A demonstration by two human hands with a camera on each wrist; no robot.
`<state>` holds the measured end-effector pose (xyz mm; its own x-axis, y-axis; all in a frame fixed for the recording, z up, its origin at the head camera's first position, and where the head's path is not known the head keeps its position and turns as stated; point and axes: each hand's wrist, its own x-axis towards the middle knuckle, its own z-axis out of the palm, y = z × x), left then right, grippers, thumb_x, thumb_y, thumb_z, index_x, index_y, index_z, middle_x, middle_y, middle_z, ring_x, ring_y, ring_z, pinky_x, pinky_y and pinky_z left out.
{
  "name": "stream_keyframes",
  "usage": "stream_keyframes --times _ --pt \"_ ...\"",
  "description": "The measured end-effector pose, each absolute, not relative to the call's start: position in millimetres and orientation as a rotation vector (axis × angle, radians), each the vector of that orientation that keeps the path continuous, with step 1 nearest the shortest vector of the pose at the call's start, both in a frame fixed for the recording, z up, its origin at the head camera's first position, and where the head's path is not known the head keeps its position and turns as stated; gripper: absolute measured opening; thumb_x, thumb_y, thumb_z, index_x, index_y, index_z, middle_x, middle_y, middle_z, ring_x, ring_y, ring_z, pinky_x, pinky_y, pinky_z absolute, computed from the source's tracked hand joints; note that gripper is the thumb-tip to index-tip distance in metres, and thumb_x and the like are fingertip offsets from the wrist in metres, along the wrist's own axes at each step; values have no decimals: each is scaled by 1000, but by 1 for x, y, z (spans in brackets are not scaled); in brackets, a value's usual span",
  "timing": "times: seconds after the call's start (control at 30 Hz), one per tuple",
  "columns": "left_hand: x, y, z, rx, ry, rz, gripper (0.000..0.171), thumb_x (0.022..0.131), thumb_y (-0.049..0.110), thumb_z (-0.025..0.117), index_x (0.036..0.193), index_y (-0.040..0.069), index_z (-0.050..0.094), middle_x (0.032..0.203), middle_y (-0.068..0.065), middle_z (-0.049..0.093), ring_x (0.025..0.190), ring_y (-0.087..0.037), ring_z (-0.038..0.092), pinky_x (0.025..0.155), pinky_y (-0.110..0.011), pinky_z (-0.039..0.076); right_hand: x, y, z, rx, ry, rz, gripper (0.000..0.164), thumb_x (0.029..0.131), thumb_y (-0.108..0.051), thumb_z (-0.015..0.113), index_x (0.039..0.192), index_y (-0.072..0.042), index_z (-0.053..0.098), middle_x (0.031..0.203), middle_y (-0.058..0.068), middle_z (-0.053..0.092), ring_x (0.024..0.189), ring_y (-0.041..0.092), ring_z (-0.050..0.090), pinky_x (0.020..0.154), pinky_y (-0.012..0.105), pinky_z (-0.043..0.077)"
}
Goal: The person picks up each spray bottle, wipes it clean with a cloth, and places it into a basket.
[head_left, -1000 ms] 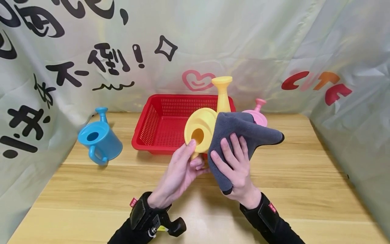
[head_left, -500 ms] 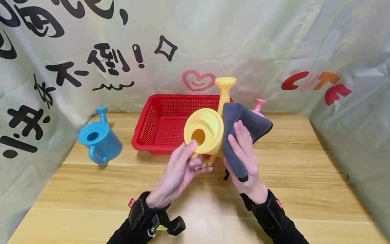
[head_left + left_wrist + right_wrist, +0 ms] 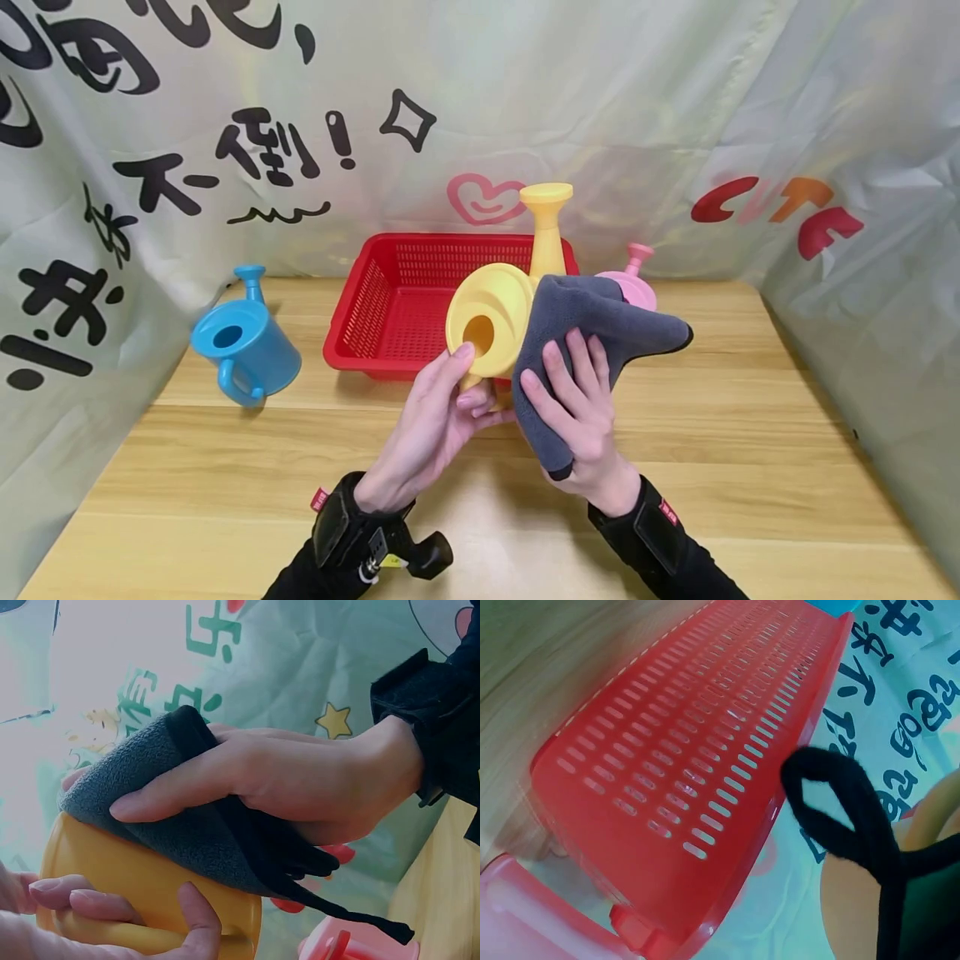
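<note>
In the head view my left hand (image 3: pixel 431 425) grips the handle of a yellow watering can (image 3: pixel 498 312), thumb at the edge of its round opening. The can is held up in front of the basket, its long spout pointing away. My right hand (image 3: pixel 581 417) holds a dark grey cloth (image 3: pixel 600 308) with black edging against the can's right side, fingers spread over it. From the left wrist view, the right thumb (image 3: pixel 161 791) lies along the folded cloth (image 3: pixel 135 772), which rests on the can's wall (image 3: pixel 142 870). A black loop (image 3: pixel 840 810) of the cloth hangs in the right wrist view.
A red slotted basket (image 3: pixel 386 321) stands behind the can. To its left is a blue watering can (image 3: pixel 262 354). A pink watering can (image 3: pixel 637 287) at the right is partly hidden by the cloth. A printed fabric curtain (image 3: pixel 600 100) surrounds the wooden table (image 3: pixel 750 467).
My right hand and the cloth shift right along the can, then come back left and slightly down. The can tilts a little with them; my left hand keeps its grip.
</note>
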<state>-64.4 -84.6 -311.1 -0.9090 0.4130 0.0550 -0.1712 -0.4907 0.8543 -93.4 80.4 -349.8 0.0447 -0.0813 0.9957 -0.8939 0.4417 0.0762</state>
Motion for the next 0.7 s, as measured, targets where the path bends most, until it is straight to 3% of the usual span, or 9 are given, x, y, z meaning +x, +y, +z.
stream_keyframes --times 0.3,0.57,0.7 --pt "-64 -85 -311 404 1420 2407 24 110 26 35 126 12 47 66 6 32 61 -8 33 95 -38 55 -93 83 -351 906 -1403 932 39 100 -21 64 136 -7 62 152 6 51 148 27 42 126 45 26" --pt "-63 -82 -311 430 1523 2409 33 109 23 38 138 7 42 70 5 36 63 -8 36 93 -38 57 -97 93 -345 923 -1436 1196 43 100 -19 61 137 2 58 154 12 49 149 30 39 126 46 26" --pt "-62 -81 -312 420 1507 2427 32 110 25 37 137 10 43 70 6 35 63 -7 36 92 -36 57 -95 86 -349 879 -1428 1027 43 100 -21 62 139 -3 59 154 10 49 148 30 41 125 47 27"
